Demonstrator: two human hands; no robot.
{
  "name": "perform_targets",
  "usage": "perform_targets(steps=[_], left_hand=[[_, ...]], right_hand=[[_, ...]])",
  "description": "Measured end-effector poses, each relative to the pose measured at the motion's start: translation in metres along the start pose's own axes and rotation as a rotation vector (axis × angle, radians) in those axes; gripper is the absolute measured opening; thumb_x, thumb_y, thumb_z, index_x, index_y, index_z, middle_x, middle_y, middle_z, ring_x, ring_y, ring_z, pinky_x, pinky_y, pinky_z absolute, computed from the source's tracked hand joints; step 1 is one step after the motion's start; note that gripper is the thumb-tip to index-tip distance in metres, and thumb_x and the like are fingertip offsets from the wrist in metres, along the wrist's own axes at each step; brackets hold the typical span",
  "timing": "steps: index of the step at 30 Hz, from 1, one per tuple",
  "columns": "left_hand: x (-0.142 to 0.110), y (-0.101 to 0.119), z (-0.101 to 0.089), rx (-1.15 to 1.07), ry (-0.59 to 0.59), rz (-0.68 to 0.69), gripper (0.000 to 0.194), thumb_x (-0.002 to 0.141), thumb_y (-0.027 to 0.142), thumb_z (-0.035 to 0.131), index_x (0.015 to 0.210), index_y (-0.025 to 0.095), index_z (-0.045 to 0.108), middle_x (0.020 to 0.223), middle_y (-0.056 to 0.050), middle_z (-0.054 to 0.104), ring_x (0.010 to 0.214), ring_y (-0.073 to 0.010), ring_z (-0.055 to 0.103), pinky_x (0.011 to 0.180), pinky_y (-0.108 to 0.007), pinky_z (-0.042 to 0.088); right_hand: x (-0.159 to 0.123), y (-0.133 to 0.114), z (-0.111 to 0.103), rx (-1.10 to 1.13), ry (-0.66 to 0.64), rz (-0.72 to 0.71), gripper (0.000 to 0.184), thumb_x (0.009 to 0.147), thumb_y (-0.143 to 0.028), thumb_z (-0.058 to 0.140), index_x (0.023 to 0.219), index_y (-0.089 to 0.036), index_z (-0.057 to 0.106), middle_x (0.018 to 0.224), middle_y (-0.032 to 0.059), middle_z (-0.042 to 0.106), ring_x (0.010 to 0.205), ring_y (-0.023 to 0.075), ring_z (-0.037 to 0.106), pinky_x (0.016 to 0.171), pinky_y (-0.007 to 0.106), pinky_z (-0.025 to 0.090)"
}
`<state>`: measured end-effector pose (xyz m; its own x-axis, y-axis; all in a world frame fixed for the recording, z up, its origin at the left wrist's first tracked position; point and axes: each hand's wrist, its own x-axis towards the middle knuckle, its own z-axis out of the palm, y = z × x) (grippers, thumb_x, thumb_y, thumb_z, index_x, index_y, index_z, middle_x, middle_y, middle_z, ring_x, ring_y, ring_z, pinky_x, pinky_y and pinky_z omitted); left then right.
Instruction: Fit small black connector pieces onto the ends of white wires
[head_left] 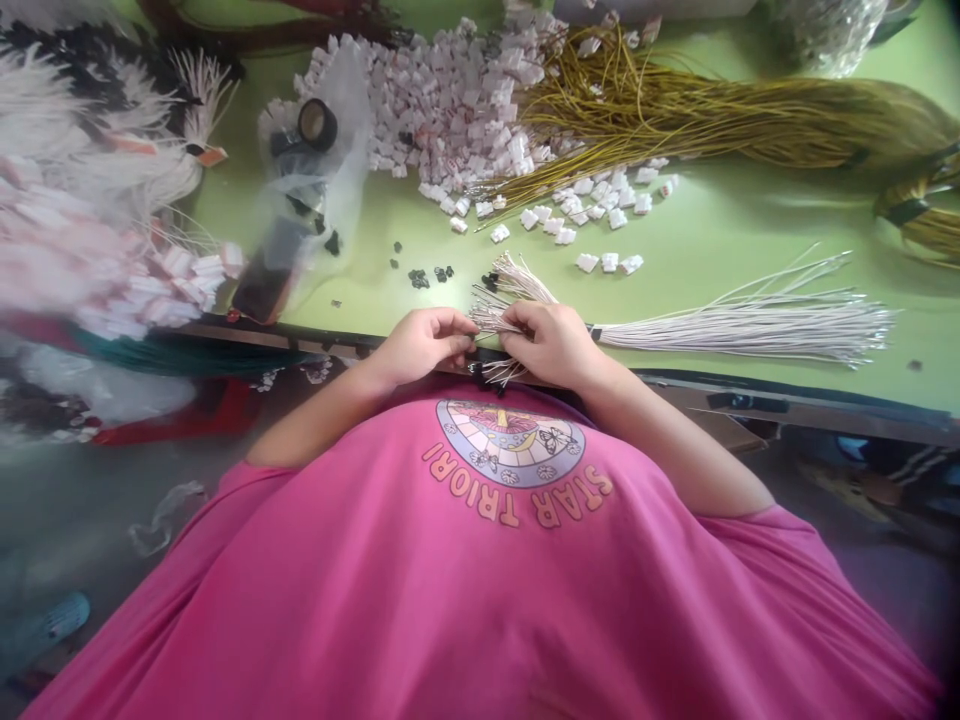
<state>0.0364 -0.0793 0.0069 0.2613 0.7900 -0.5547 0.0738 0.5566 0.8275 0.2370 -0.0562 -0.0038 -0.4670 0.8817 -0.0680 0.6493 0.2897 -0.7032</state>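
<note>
A bundle of white wires (735, 330) with metal-tipped ends lies along the table's front edge, a dark band around it. My right hand (555, 340) rests over the bundle's left part, thumb and fingers pinched on white wires whose tips fan out beyond it. My left hand (427, 345) is closed in a pinch right beside those tips; what sits between its fingertips is too small to make out. Small black pieces (490, 282) lie by the wire tips. Further off are several more black clips (418, 279).
Behind my hands spreads a heap of white connectors (442, 100), some loose ones nearer. Yellow-green wires (720, 115) run along the back right. A clear bag (349, 130) with a black tape roll (317, 124) and a dark phone-like object (271, 268) stand left. White connector-ended wires (112, 240) crowd the far left.
</note>
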Motion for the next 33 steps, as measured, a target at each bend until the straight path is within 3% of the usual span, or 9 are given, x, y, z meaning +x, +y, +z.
perform_targets(steps=[8,14,22,33], left_hand=[[0.005,-0.003,0.005,-0.064,-0.015,0.058,0.013,0.081,0.021,0.064,0.091,0.015,0.059,0.062,0.003,0.057,0.053,-0.0067,0.055,0.055,-0.023,0.055],[0.005,-0.007,0.005,-0.076,-0.002,0.045,0.024,0.073,0.023,0.073,0.091,0.014,0.059,0.067,0.001,0.060,0.057,-0.0083,0.059,0.057,-0.024,0.056],[0.005,-0.004,0.010,-0.020,0.054,0.014,0.020,0.073,0.021,0.071,0.089,0.017,0.060,0.065,0.002,0.059,0.057,-0.0082,0.058,0.054,-0.022,0.055],[0.006,-0.001,0.013,0.010,0.080,0.011,0.014,0.076,0.019,0.068,0.089,0.017,0.063,0.065,0.001,0.060,0.056,-0.0085,0.059,0.052,-0.022,0.053]], right_hand=[[0.002,0.001,-0.001,0.090,-0.002,-0.001,0.009,0.074,-0.024,0.051,0.068,-0.018,0.054,0.058,-0.0025,0.048,0.056,0.0094,0.039,0.057,0.025,0.029],[0.001,0.000,-0.003,0.070,0.011,0.014,0.023,0.070,-0.023,0.051,0.055,-0.019,0.035,0.053,-0.0038,0.037,0.053,0.0086,0.032,0.054,0.026,0.026],[0.001,-0.003,-0.005,0.113,-0.006,0.036,0.018,0.066,-0.021,0.051,0.054,-0.020,0.038,0.052,-0.0036,0.037,0.052,0.0088,0.033,0.053,0.027,0.026],[0.001,0.002,-0.004,0.148,-0.007,0.035,0.025,0.077,-0.027,0.051,0.056,-0.019,0.040,0.053,-0.0033,0.040,0.054,0.0086,0.035,0.054,0.026,0.026]])
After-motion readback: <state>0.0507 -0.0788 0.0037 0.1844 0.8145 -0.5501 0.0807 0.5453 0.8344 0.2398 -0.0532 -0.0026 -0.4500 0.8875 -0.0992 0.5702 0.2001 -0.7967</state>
